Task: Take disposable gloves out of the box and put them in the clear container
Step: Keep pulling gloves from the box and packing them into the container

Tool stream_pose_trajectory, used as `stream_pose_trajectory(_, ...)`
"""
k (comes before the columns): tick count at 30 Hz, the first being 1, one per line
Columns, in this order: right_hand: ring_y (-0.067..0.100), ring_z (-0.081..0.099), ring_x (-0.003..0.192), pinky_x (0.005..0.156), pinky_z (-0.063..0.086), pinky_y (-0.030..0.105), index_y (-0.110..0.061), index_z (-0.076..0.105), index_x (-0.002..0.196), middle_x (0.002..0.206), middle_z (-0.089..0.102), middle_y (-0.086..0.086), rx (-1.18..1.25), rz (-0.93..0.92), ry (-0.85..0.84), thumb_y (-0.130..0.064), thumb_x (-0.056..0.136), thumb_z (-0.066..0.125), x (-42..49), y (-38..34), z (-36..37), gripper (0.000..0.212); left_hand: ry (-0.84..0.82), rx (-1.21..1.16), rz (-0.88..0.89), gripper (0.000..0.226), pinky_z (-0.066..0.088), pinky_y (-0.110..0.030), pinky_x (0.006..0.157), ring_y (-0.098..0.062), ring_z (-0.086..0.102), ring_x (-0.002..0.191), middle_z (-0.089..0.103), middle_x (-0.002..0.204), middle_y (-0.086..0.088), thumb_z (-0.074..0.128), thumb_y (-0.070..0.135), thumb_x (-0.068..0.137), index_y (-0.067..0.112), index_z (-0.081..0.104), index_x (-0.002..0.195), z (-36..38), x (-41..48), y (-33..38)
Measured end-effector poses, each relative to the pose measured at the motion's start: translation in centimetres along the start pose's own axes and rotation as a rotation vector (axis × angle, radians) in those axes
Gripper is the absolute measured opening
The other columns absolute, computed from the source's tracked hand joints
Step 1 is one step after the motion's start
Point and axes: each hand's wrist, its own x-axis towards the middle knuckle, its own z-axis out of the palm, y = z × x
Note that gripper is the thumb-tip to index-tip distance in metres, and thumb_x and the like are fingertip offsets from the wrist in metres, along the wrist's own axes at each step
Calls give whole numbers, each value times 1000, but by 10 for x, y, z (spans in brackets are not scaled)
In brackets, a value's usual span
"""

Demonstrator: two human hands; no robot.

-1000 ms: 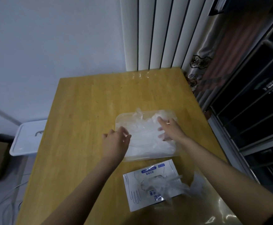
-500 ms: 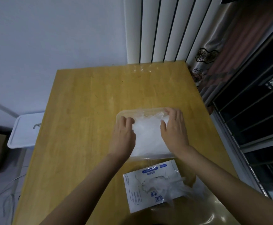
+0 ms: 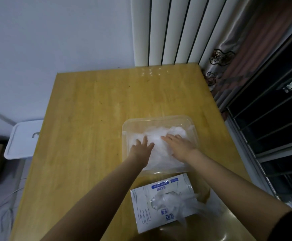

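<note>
Your left hand (image 3: 141, 148) and right hand (image 3: 180, 146) lie flat, each grip spread, pressing the soft white see-through plastic gloves (image 3: 159, 145) inside the clear plastic container (image 3: 159, 118) on the yellow wooden worktop (image 3: 89, 119). The flat white glove box (image 3: 141, 211) near you has blue writing, too blurry to read. Loose gloves hide part of it.

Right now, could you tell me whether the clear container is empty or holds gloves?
Holds gloves: a white pile lies inside the clear container, under the left hand and right hand.
</note>
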Motion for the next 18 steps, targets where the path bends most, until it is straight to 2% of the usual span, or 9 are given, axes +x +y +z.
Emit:
stream_pose_trajectory(5,24,12,146,115,19,37,-23,9,153,160,6,1,4,-2,-73,-6,99,35,1,1,0,62,-54,-41,-53,83,32,-44,110,-42,3,144,-10,159,-11,57,10,92,30,3,152,10,4,-4)
stream_pose_trajectory(8,23,10,146,116,16,35,-22,8,152,161,3,1,25,-5,-74,-9,98,41,6,-1,-5,65,-63,-22,-102,82,30,-42,110,-43,2,143,-11,159,-12,54,8,93,30,2,152,6,4,-8)
stream_pose_trajectory(12,22,13,146,115,19,34,-18,14,152,160,9,3,124,-43,32,-12,96,50,13,-16,-15,67,-81,59,-196,75,28,-41,111,-44,8,143,-6,158,-16,49,10,96,25,1,153,-1,-1,-23)
stream_pose_trajectory(14,22,23,142,112,27,36,-16,23,150,157,21,4,193,-72,87,-11,98,45,13,-26,-23,56,-89,135,-216,65,32,-39,109,-43,20,140,9,157,-18,45,13,98,19,10,152,-7,-8,-30)
stream_pose_trajectory(15,22,29,139,109,32,37,-15,30,147,154,28,5,231,-80,135,-11,100,42,11,-29,-27,49,-73,168,-210,56,36,-36,105,-38,31,135,23,152,-17,44,16,98,15,20,149,-11,-12,-33)
stream_pose_trajectory(17,22,43,128,101,40,38,-12,42,139,144,42,5,324,-94,277,-14,101,39,2,-34,-34,38,-18,199,-185,38,41,-31,92,-27,49,119,47,131,-10,46,22,98,11,40,134,-19,-20,-39)
stream_pose_trajectory(18,21,49,120,95,44,37,-12,47,132,136,49,5,361,-116,373,-16,101,40,-4,-37,-35,32,23,204,-178,32,41,-30,88,-23,52,113,53,124,-7,45,24,99,11,46,128,-23,-26,-39)
